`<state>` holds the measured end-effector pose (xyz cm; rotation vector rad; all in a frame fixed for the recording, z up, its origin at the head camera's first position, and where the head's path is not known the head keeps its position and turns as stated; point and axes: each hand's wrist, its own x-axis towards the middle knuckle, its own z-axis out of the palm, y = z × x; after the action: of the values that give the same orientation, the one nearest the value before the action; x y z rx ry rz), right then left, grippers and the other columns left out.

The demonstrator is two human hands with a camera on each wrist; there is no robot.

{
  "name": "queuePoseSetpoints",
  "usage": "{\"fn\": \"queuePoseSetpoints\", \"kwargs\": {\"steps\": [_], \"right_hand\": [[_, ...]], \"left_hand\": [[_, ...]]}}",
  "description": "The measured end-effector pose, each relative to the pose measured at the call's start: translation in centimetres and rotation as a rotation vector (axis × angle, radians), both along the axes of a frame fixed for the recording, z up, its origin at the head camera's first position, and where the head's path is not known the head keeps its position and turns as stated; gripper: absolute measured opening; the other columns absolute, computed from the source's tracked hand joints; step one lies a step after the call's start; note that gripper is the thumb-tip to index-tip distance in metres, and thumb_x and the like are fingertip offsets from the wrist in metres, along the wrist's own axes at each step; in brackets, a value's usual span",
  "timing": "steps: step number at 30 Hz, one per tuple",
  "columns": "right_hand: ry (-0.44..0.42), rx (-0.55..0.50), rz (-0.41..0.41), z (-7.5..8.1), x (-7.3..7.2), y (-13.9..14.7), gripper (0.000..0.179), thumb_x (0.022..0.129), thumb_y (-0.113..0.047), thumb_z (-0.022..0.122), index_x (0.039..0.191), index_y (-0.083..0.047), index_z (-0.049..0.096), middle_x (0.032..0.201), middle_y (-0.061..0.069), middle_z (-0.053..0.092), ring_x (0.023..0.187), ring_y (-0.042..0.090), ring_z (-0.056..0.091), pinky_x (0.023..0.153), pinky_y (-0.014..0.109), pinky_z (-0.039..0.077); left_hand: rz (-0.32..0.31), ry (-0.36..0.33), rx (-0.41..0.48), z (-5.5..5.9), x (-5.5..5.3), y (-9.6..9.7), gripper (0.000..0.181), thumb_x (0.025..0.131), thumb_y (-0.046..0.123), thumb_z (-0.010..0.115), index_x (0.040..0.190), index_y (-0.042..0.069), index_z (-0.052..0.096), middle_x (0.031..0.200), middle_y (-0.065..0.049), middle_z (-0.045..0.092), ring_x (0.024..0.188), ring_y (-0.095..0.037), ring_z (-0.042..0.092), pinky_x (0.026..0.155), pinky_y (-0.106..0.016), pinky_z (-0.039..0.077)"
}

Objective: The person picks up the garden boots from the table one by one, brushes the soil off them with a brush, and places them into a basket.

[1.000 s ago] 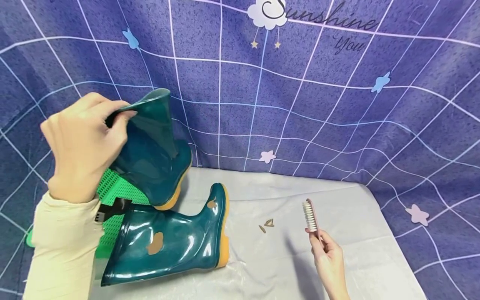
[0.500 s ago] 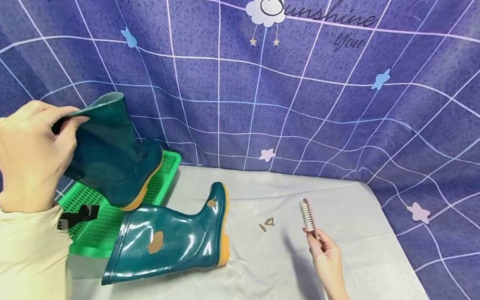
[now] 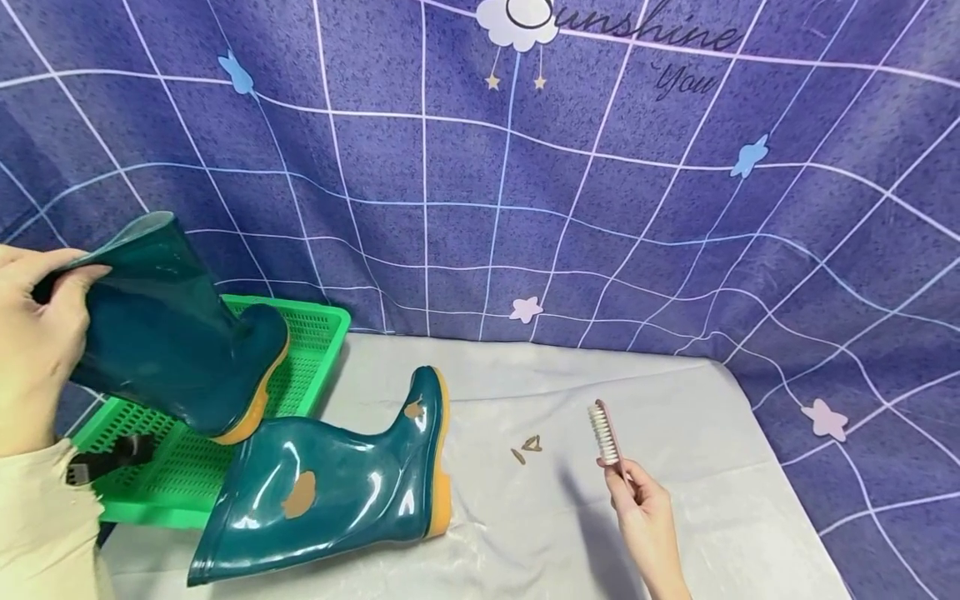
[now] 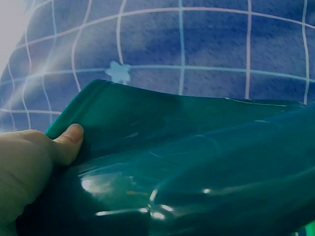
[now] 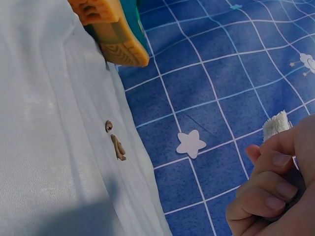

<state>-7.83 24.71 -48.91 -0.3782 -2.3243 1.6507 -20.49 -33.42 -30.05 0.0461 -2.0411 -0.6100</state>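
Observation:
At the left of the head view my left hand (image 3: pixel 37 333) pinches the top rim of a dark green rain boot (image 3: pixel 165 333) with a yellow sole. That boot is tilted, toe to the right, over a green basket (image 3: pixel 315 367). In the left wrist view the thumb lies on the boot's shaft (image 4: pixel 147 147). A second rain boot (image 3: pixel 337 483), with brown patches on shaft and toe, lies on its side on the table. My right hand (image 3: pixel 645 517) grips a pink-handled brush (image 3: pixel 606 433) with white bristles, held up above the table; in the right wrist view its fingers curl round the handle.
Several small brown bits (image 3: pixel 528 448) lie on the white table cover (image 3: pixel 495 533) between the lying boot and the brush. A purple-blue gridded curtain (image 3: pixel 570 167) hangs behind the table. The lying boot's shaft overlaps the basket's near right edge.
My left hand has carried the boot leftward and slightly down, from above the lying boot to over the basket, uncovering more of it. My right hand still holds the brush, almost unmoved.

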Motion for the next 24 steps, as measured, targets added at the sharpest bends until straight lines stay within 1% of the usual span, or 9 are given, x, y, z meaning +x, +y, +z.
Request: {"fn": "queuePoseSetpoints", "kwargs": {"steps": [1, 2, 3, 6, 11, 16, 19, 21, 24], "right_hand": [[-0.001, 0.002, 0.001, -0.1, 0.1, 0.0, 0.014, 0.099, -0.015, 0.059, 0.103, -0.011, 0.072, 0.05, -0.008, 0.035, 0.044, 0.002, 0.028, 0.037, 0.025, 0.026], [-0.002, 0.005, 0.002, -0.1, 0.1, 0.0, 0.014, 0.099, -0.014, 0.059, 0.103, -0.011, 0.072, 0.05, -0.008, 0.035, 0.044, 0.002, 0.029, 0.037, 0.026, 0.026], [-0.004, 0.005, 0.002, -0.1, 0.2, 0.0, 0.014, 0.099, -0.013, 0.059, 0.103, -0.011, 0.072, 0.049, -0.008, 0.035, 0.044, 0.003, 0.029, 0.036, 0.026, 0.026], [0.002, 0.023, 0.005, 0.0, 0.2, 0.0, 0.014, 0.099, -0.013, 0.059, 0.102, -0.013, 0.073, 0.05, -0.008, 0.037, 0.045, 0.003, 0.03, 0.038, 0.026, 0.028], [0.026, 0.039, 0.035, 0.6, -0.2, -0.4, 0.014, 0.098, -0.012, 0.06, 0.102, -0.013, 0.073, 0.052, -0.007, 0.04, 0.047, 0.003, 0.033, 0.04, 0.027, 0.031], [0.046, 0.038, 0.064, 1.1, -0.6, -0.9, 0.014, 0.097, -0.011, 0.061, 0.101, -0.012, 0.074, 0.054, -0.007, 0.044, 0.048, 0.003, 0.036, 0.041, 0.027, 0.033], [0.055, 0.026, 0.093, 1.1, -0.8, -1.0, 0.014, 0.097, -0.01, 0.06, 0.102, -0.01, 0.073, 0.054, -0.008, 0.042, 0.047, 0.003, 0.035, 0.04, 0.026, 0.032], [0.054, 0.023, 0.109, 1.0, -0.9, -1.0, 0.014, 0.097, -0.01, 0.06, 0.102, -0.009, 0.073, 0.053, -0.008, 0.04, 0.046, 0.002, 0.033, 0.039, 0.026, 0.03], [0.051, 0.03, 0.122, 0.7, -0.8, -1.1, 0.013, 0.097, -0.01, 0.061, 0.102, -0.009, 0.073, 0.053, -0.007, 0.039, 0.045, 0.002, 0.031, 0.038, 0.026, 0.029]], "left_hand": [[0.0, -0.001, 0.006, -0.4, 0.0, -0.5, 0.028, 0.1, 0.019, 0.059, 0.109, -0.004, 0.073, 0.094, 0.041, 0.046, 0.1, 0.014, 0.048, 0.101, -0.014, 0.034], [-0.009, 0.001, 0.017, -0.8, -0.1, -1.0, 0.028, 0.1, 0.018, 0.059, 0.108, -0.005, 0.073, 0.092, 0.042, 0.046, 0.098, 0.021, 0.042, 0.1, -0.011, 0.033], [-0.019, 0.009, 0.032, -1.2, -0.3, -1.5, 0.027, 0.099, 0.017, 0.059, 0.107, -0.005, 0.073, 0.092, 0.048, 0.037, 0.096, 0.027, 0.034, 0.097, -0.008, 0.031], [-0.029, 0.033, 0.07, -2.6, -0.7, -3.0, 0.028, 0.099, 0.016, 0.059, 0.105, -0.007, 0.074, 0.093, 0.047, 0.04, 0.094, 0.028, 0.035, 0.095, -0.006, 0.031], [0.01, 0.018, 0.113, -4.2, -1.7, -5.0, 0.027, 0.098, 0.017, 0.06, 0.11, -0.003, 0.074, 0.091, 0.049, 0.037, 0.095, 0.029, 0.036, 0.096, -0.006, 0.032], [-0.066, 0.011, 0.063, -4.6, -2.6, -6.3, 0.025, 0.097, 0.013, 0.062, 0.103, -0.008, 0.074, 0.091, 0.047, 0.04, 0.097, 0.026, 0.037, 0.099, -0.008, 0.032], [-0.111, 0.025, 0.045, -5.5, -3.3, -7.8, 0.023, 0.095, 0.009, 0.064, 0.101, -0.011, 0.072, 0.09, 0.046, 0.041, 0.098, 0.025, 0.038, 0.098, -0.008, 0.031], [-0.092, 0.023, 0.059, -6.5, -3.7, -9.1, 0.023, 0.095, 0.009, 0.065, 0.103, -0.011, 0.072, 0.09, 0.048, 0.041, 0.097, 0.026, 0.037, 0.098, -0.007, 0.031], [-0.006, -0.016, 0.138, -8.2, -4.3, -10.8, 0.028, 0.095, 0.015, 0.065, 0.112, -0.008, 0.071, 0.089, 0.05, 0.037, 0.099, 0.027, 0.039, 0.1, -0.006, 0.033]]}}
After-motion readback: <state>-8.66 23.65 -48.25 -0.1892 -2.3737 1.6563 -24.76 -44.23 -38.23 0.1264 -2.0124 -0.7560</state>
